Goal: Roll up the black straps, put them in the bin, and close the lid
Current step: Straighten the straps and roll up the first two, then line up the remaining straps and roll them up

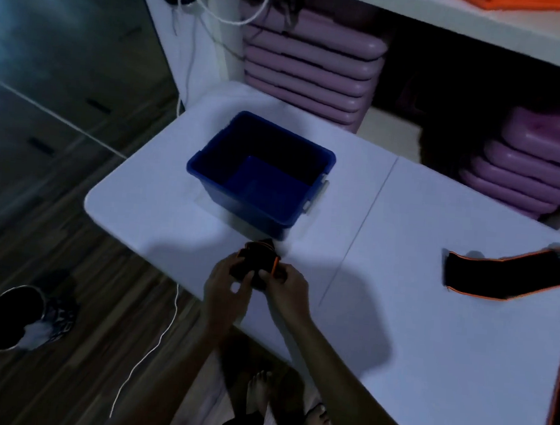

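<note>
White bench [405, 222] fills the head view under dim light, with the open blue bin [245, 209] standing just beyond our hands and a second black strap [501, 276] lying flat well off to the right. Our left hand [224, 288] and right hand [287, 288] both clamp the rolled-up black strap [256, 264] between them, just in front of the bin. We judge the roll needs a tight wind, with its edges aligned and our thumbs pinning the loose end, before we lift it over the rim.

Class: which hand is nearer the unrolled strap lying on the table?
Right. The right hand lies left of the unrolled strap, well apart; the left hand lies farther left. Both hold the rolled strap.
</note>
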`<state>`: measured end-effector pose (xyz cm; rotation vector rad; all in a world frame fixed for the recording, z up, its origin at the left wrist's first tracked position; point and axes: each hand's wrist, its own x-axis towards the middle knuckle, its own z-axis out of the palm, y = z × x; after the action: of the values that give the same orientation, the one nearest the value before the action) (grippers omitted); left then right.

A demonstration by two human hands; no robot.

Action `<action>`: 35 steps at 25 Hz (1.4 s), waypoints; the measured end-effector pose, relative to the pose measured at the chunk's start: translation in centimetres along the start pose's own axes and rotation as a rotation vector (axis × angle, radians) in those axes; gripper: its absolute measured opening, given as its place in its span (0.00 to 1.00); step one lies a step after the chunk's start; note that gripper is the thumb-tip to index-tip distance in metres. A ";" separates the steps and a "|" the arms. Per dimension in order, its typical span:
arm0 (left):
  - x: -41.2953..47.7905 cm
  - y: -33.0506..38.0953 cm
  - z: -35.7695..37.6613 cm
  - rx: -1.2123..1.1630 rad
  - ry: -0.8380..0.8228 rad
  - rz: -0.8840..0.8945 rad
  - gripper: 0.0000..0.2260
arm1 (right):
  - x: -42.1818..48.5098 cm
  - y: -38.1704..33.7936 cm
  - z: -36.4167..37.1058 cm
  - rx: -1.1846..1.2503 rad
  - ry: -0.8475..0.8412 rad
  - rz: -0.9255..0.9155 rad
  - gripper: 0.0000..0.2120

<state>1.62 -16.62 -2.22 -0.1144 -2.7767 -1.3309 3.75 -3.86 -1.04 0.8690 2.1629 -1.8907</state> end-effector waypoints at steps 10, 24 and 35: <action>12.6 -9.0 -7.5 0.541 -0.103 0.202 0.20 | 7.5 -6.0 10.2 -0.020 -0.074 0.034 0.13; 6.4 -5.1 -5.5 0.182 0.161 0.355 0.10 | 2.9 -4.2 6.1 0.209 0.023 0.035 0.11; -1.5 14.2 11.1 -0.153 -0.372 0.292 0.04 | -5.9 3.6 -19.0 0.182 0.551 -0.021 0.09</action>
<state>4.19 0.80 1.69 -0.8195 -2.7785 -1.5714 15.41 12.27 2.44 1.5663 2.2967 -2.0664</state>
